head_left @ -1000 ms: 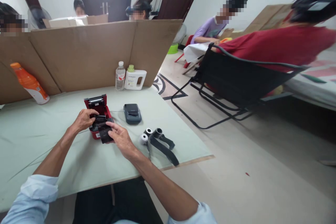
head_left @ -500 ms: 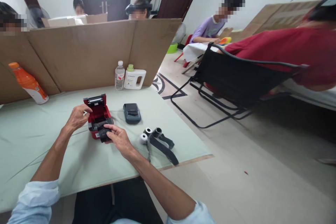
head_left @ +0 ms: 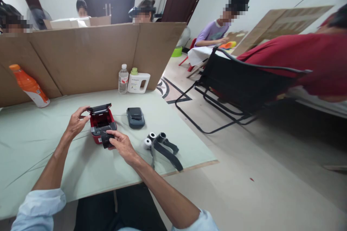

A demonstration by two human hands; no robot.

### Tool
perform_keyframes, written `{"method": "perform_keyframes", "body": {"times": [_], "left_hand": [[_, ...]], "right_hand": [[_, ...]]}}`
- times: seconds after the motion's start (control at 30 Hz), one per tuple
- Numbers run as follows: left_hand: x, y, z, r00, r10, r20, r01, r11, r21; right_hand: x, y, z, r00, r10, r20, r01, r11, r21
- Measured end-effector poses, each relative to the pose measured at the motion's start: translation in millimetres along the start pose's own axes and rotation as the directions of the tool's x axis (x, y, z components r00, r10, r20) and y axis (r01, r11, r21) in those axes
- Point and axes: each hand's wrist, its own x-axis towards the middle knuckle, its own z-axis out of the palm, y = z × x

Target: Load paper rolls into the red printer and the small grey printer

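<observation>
A red and black label printer [head_left: 97,138] stands on the table with its lid [head_left: 99,109] partly raised. My left hand [head_left: 76,122] is closed at the lid's left edge, thumb and fingers pinching it. In front of the printer, my right hand [head_left: 121,144] pinches a black ribbon [head_left: 107,140] that hangs over the printer's front edge. Inside the red body it is dark, and I cannot make out how the ribbon runs there. To the right lie several small rolls, among them a white-ended roll [head_left: 148,143], with loose black ribbon strips [head_left: 169,157] trailing from them.
A small dark portable printer [head_left: 136,117] lies right of the red one. Behind are a water bottle [head_left: 123,79], a white jug [head_left: 138,82] and an orange bottle [head_left: 29,86] against a cardboard wall [head_left: 89,57]. A black folding chair [head_left: 238,83] with a seated person is at right.
The printer lid has tipped forward and down from nearly upright, with my left hand moving along at its edge. My right hand stays at the ribbon in front.
</observation>
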Motion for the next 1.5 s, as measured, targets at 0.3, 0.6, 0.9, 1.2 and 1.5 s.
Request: {"method": "perform_keyframes", "body": {"times": [0.3,0.6,0.9,1.2,1.5], "left_hand": [[-58.7,1.9,-8.3,0.944,0.208,0.255,-0.288,0.898,0.333],[-78.2,-10.9,7.4,0.969,0.176,0.172,-0.238,0.848,0.473],[-84.4,-9.8,20.3,0.985,0.131,0.114,-0.171,0.844,0.509],[-87.3,-6.3,27.6,0.990,0.120,0.076,-0.142,0.785,0.603],[-86.3,-4.7,28.0,0.989,0.100,0.111,-0.150,0.716,0.681]], "right_hand": [[0.1,8.5,-0.6,0.998,-0.027,0.057,0.027,1.000,-0.004],[-2.7,12.2,-11.4,0.992,-0.089,0.089,0.098,0.991,-0.094],[5.2,20.1,-18.9,0.980,-0.155,0.122,0.168,0.980,-0.110],[1.2,17.9,-14.6,0.983,-0.143,0.118,0.160,0.976,-0.151],[3.3,20.9,-14.8,0.976,-0.167,0.142,0.190,0.968,-0.165]]}}
